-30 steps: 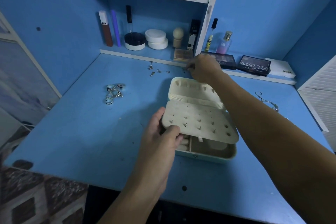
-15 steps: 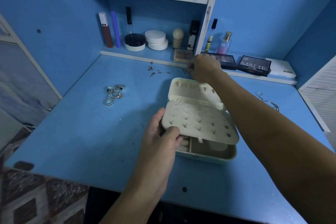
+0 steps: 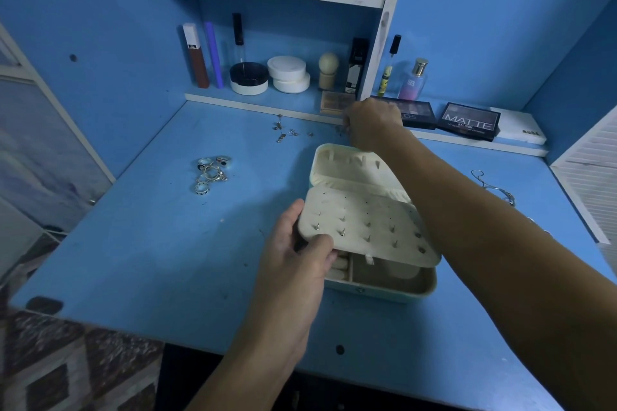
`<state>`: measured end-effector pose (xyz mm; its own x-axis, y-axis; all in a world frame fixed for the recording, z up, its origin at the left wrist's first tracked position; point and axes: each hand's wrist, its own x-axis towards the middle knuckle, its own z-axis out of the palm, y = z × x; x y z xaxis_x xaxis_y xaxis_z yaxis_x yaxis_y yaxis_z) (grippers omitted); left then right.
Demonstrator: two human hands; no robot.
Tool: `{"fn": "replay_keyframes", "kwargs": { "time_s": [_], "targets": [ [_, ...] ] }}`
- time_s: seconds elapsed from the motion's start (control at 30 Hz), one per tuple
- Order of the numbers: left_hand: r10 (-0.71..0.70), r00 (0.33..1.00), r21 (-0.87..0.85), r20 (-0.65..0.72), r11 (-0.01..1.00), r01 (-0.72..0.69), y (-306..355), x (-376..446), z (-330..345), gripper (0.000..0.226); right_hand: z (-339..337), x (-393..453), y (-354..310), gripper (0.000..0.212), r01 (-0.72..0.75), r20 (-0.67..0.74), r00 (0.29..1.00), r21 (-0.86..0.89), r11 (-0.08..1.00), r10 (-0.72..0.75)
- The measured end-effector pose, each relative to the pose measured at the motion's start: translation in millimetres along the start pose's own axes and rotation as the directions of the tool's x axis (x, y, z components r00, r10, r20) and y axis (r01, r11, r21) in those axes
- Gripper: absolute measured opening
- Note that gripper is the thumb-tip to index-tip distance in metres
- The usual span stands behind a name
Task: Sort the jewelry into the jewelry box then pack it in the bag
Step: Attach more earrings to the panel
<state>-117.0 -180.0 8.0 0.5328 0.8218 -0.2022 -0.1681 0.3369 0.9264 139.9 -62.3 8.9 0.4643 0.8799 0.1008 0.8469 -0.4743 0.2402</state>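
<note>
Right, we're partway through the sorting and nowhere near the packing. The cream rectangular jewelry box (image 3: 370,220) sits open in the middle of the blue tabletop (image 3: 150,243), its lid laid back toward the shelf, and the left hand (image 3: 297,260) grips the near-left corner of the cream perforated earring panel (image 3: 367,227), thumb on top and fingers curled underneath, holding it up off the lower tray. That panel already carries a good few stud earrings, their posts poking through the holes in the nearer rows; the farther rows look bare. Under it, the bottom tray shows pale ring rolls at the left and a larger open compartment at the right, and I can't make out any jewelry lying in there. Meanwhile the right hand (image 3: 370,125) is stretched past the box to the back of the tabletop, fingers bunched downward over the loose small metal earrings (image 3: 287,132) scattered there; whether it has one pinched, I honestly cannot tell from here. Plenty left to go, I'd say: that scatter of earrings, the cluster of silver rings (image 3: 212,172) well off to the left, and a thin silver chain necklace (image 3: 494,188) lying out to the right beyond the forearm. And no bag anywhere in view, so packing is a long way off.
</note>
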Motion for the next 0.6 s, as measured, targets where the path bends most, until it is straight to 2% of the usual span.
{"fn": "replay_keyframes", "kwargs": {
  "time_s": [0.17,0.33,0.5,0.6],
  "targets": [
    [0.007,1.000,-0.003,-0.005,1.000,-0.007,0.1,-0.2,0.1,0.047,-0.2,0.0,2.0,0.031,0.026,0.004,1.000,-0.012,1.000,-0.026],
    [0.009,1.000,0.006,-0.009,1.000,-0.009,-0.2,-0.2,0.1,0.047,-0.3,1.7,7.1,0.018,0.024,0.011,1.000,0.099,0.995,-0.026],
    [0.007,1.000,0.000,-0.003,1.000,-0.007,0.7,-0.2,1.1,0.047,1.2,-0.1,6.6,0.023,0.050,-0.018,0.999,0.089,0.995,-0.049],
    [0.006,1.000,0.003,0.001,1.000,-0.006,2.3,-1.2,0.9,0.051,1.3,-3.1,9.2,0.022,0.054,-0.029,0.998,0.143,0.988,-0.050]
  ]
}}
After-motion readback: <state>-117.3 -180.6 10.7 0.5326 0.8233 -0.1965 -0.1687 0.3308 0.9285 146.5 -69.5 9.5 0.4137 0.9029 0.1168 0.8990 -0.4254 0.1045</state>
